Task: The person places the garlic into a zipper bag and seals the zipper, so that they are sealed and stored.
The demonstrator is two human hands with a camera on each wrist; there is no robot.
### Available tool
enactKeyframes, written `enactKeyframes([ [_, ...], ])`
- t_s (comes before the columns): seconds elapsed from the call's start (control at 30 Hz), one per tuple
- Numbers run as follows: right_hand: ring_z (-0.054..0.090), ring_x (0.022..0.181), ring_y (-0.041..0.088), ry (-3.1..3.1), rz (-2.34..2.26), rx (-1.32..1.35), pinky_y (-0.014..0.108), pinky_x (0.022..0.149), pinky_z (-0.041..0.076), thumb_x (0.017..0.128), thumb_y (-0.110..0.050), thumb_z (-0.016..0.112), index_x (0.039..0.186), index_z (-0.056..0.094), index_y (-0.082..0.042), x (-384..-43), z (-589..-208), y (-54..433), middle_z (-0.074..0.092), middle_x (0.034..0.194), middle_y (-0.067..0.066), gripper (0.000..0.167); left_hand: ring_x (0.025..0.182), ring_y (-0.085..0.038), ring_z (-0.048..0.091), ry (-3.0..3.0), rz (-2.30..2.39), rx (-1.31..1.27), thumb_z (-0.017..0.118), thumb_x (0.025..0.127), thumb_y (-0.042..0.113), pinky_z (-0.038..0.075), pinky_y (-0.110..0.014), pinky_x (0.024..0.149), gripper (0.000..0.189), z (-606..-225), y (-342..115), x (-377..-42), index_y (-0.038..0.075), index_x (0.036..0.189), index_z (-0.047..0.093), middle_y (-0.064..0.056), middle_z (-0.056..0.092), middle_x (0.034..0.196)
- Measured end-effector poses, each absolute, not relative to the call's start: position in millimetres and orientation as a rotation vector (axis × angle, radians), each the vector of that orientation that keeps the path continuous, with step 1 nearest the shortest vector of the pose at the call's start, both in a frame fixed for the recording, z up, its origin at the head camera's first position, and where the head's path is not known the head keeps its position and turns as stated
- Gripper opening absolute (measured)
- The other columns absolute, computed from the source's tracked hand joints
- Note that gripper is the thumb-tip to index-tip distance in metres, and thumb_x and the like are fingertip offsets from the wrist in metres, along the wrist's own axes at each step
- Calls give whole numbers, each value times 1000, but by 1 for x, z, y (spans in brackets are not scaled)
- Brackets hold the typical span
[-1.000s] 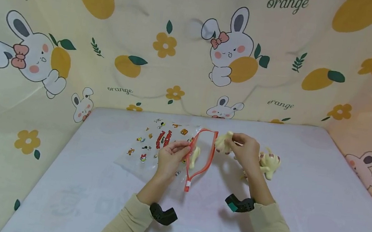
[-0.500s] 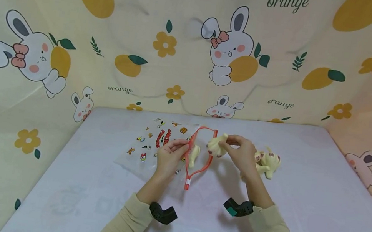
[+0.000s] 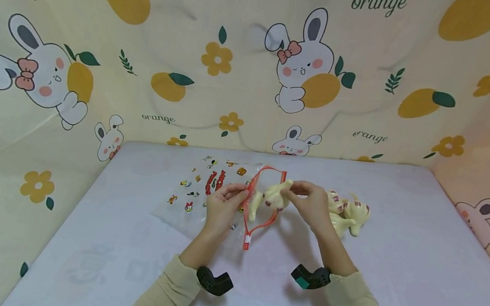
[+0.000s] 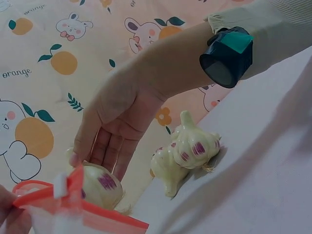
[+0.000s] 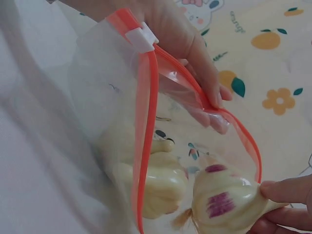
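A clear slider zip bag (image 3: 192, 187) with cartoon prints and a red zip edge lies on the table, its mouth held apart and facing right. My left hand (image 3: 223, 209) pinches the red edge of the mouth between thumb and fingers. My right hand (image 3: 311, 203) pinches a garlic bulb (image 3: 274, 196) by its stem, right at the bag's mouth. In the right wrist view, this purple-streaked bulb (image 5: 226, 202) has its root end toward the opening. Another garlic bulb (image 5: 163, 185) shows inside the bag. The white slider (image 5: 141, 39) sits at the near end of the zip.
Several more garlic bulbs (image 3: 355, 215) lie together on the white table (image 3: 120, 270), just beyond my right wrist. A cloth printed with rabbits and oranges (image 3: 246, 71) rises behind the table and along both sides.
My right hand has moved left with the garlic bulb, from beside the bag to its mouth. My left hand keeps its pinch on the red edge, almost still.
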State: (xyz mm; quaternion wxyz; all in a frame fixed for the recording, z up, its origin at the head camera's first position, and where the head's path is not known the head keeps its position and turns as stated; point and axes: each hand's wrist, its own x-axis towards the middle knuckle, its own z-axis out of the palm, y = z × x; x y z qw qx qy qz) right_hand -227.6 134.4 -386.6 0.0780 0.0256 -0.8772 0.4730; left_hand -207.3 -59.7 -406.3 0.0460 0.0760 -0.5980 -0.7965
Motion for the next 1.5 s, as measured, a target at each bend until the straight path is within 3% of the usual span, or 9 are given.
enactKeyframes([
  [0.33,71,97,32,-2677,1450,64,21,76,51,86,-21,73,106,70,2,-227,-389,133,74,103,21,31,77,-4,72,-1770,-2469,241,67,86,-2,61,-18,75,26,-403,-59,-207,-11,109,63,-2,77,89],
  [0.73,72,92,31,-2705,1447,114,19,67,52,83,-19,75,102,70,2,-228,-398,127,74,98,21,28,80,-6,72,-1766,-2462,249,68,85,-1,61,-19,74,20,-404,-60,-208,-5,105,67,-5,77,93],
  [0.97,71,86,28,-2807,1411,190,19,64,51,89,-22,68,104,71,2,-228,-399,126,74,98,21,29,78,-6,73,-1725,-2486,249,68,84,-4,61,-19,73,19,-405,-60,-210,-5,103,68,-2,77,87],
  [1.1,72,85,30,-2884,1450,208,26,69,57,94,-26,62,110,70,2,-229,-399,127,73,104,21,33,78,-6,73,-1725,-2484,248,68,85,-4,61,-20,74,17,-406,-61,-210,-5,102,68,-3,77,88],
  [1.23,71,95,32,-2910,1631,208,36,82,62,97,-25,57,116,66,5,-230,-399,130,71,111,24,37,77,-6,73,-1714,-2490,241,67,84,-5,61,-20,74,19,-406,-61,-210,-6,103,67,-3,77,87],
  [1.4,67,103,32,-2910,1781,313,35,83,62,98,-19,55,117,63,11,-231,-400,132,68,113,29,37,77,-5,72,-1737,-2472,246,68,85,-3,61,-18,73,18,-406,-61,-210,-5,102,68,0,77,86],
  [1.5,68,99,28,-2936,1777,343,32,81,62,96,-17,58,115,64,10,-231,-401,134,69,112,27,34,77,-4,72,-1739,-2469,239,68,84,-4,61,-17,71,18,-406,-61,-210,-6,103,67,1,76,85],
])
